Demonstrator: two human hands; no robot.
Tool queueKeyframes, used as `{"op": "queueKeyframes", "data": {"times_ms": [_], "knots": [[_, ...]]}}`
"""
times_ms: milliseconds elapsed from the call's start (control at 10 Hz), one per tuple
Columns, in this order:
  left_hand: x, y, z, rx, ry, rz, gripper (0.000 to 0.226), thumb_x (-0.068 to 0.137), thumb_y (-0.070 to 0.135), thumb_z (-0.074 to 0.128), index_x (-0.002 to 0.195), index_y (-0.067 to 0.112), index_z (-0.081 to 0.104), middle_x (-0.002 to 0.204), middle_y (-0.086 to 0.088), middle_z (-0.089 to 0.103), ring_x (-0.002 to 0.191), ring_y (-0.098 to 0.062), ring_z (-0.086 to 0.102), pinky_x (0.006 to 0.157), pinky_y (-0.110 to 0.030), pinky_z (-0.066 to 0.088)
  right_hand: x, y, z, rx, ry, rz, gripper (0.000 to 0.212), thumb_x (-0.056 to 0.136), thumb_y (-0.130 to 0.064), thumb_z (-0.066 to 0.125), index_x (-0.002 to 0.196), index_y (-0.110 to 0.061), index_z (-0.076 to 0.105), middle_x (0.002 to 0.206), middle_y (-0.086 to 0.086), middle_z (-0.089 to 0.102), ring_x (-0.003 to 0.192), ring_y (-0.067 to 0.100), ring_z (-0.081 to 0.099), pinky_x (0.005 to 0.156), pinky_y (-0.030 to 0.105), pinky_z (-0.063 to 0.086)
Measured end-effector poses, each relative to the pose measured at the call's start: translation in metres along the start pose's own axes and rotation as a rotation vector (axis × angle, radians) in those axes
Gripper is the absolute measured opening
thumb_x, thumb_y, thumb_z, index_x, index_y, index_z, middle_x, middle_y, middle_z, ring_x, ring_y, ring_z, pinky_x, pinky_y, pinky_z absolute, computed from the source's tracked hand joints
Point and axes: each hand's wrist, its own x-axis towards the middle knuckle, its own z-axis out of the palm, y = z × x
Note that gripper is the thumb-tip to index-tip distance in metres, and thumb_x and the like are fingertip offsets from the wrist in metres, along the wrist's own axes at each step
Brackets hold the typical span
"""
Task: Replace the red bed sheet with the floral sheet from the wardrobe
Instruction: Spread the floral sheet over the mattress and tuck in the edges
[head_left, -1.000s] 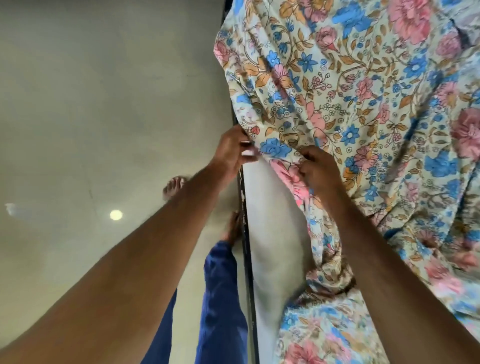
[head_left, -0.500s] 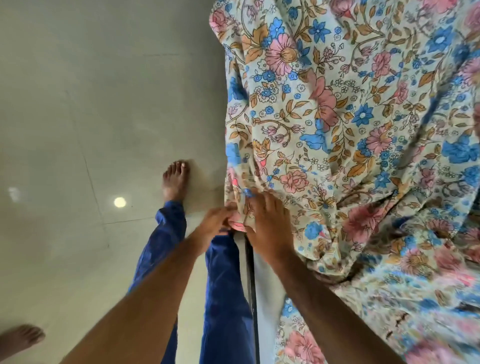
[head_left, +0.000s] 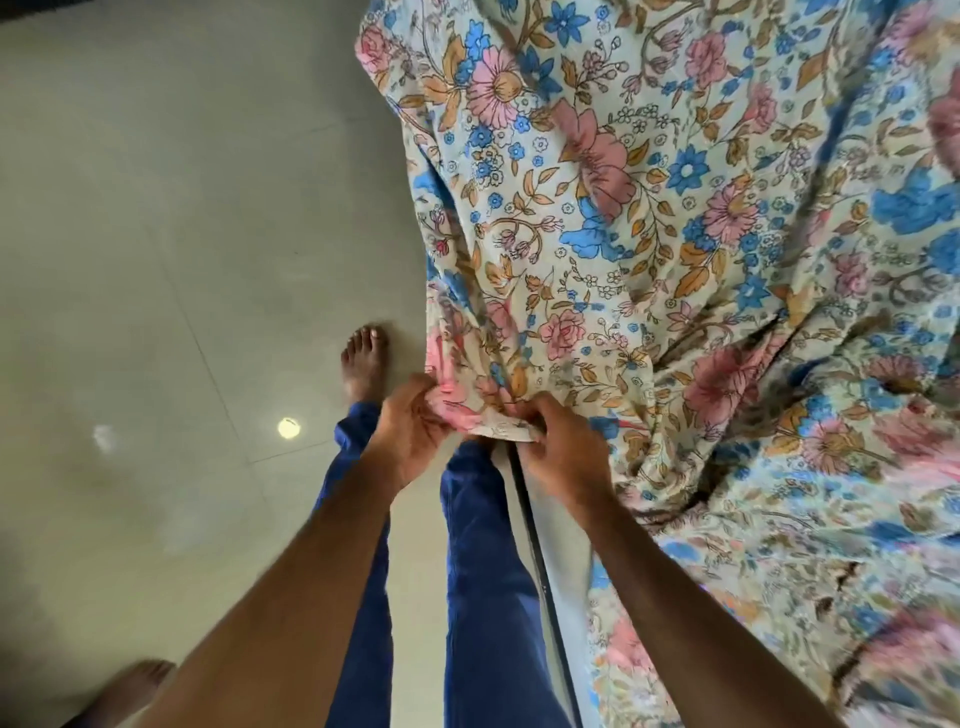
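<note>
The floral sheet (head_left: 649, 218), cream with pink and blue flowers, lies rumpled over the bed and fills the right side of the head view. Its edge hangs down over the bed's left side. My left hand (head_left: 410, 431) grips a bunched piece of that edge at the bed's side. My right hand (head_left: 563, 449) pinches the same hem a little to the right, fingers curled over the fabric. A strip of bare white mattress (head_left: 558, 551) shows under my right forearm. No red sheet is in view.
The dark bed frame rail (head_left: 543, 571) runs down along the mattress side. My legs in blue trousers (head_left: 478, 571) stand right against it on the grey tiled floor (head_left: 182, 260). Another person's bare foot (head_left: 124, 691) is at the bottom left.
Both hands have moved down along the bed's side toward me with the sheet's edge, which now covers more of the white mattress. The view has tilted down toward my feet.
</note>
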Motion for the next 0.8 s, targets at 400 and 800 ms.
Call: {"op": "queueKeyframes", "data": {"times_ms": [400,800], "knots": [[0.021,-0.015,-0.061,0.61,0.475,-0.107,0.037,0.09,0.055,0.048,0.102,0.022,0.06,0.08,0.004,0.057,0.068,-0.02,0.058,0.065,-0.032,0.053,0.01,0.024,-0.086,0.28,-0.257,-0.09,0.011,0.088,-0.036,0.074,0.082,-0.033,0.065,0.08,-0.008,0.074,0.076,0.008,0.072,0.07,0.043,0.059],[0.019,-0.018,-0.029,0.791,0.188,0.043,0.032,0.109,0.027,0.036,0.089,0.019,0.059,0.062,-0.002,0.058,0.045,-0.013,0.048,0.036,-0.021,0.034,0.047,-0.005,-0.054,-0.233,-0.102,0.029,0.018,0.102,-0.034,0.055,0.089,-0.021,0.055,0.074,-0.005,0.057,0.066,0.016,0.057,0.063,0.028,0.043]]}}
